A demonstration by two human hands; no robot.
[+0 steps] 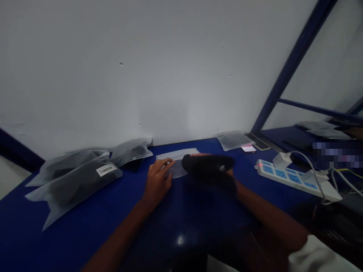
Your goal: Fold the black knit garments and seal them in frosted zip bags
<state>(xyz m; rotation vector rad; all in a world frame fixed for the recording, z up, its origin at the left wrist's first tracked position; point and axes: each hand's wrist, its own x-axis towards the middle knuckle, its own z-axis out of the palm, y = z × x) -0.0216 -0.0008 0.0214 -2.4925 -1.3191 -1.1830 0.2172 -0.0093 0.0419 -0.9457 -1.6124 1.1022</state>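
Observation:
My left hand (159,178) rests near the middle of the blue table, its fingers bent and a little apart at the left edge of a translucent plastic bag (177,170). A white printed sheet (181,154) lies behind that bag. My right hand (230,172) is wrapped round a dark, elongated object (210,165), blurred and held over the bag's right side. Most of the right hand's fingers are hidden behind this object. Whether the left fingers pinch the bag's edge is unclear.
Bagged dark items (76,183) lie at the left, one with a barcode label (106,170). Another translucent bag (234,140) and a phone (257,141) are at the back right. A power strip (295,179) with cables sits right, before a blue frame post (289,71).

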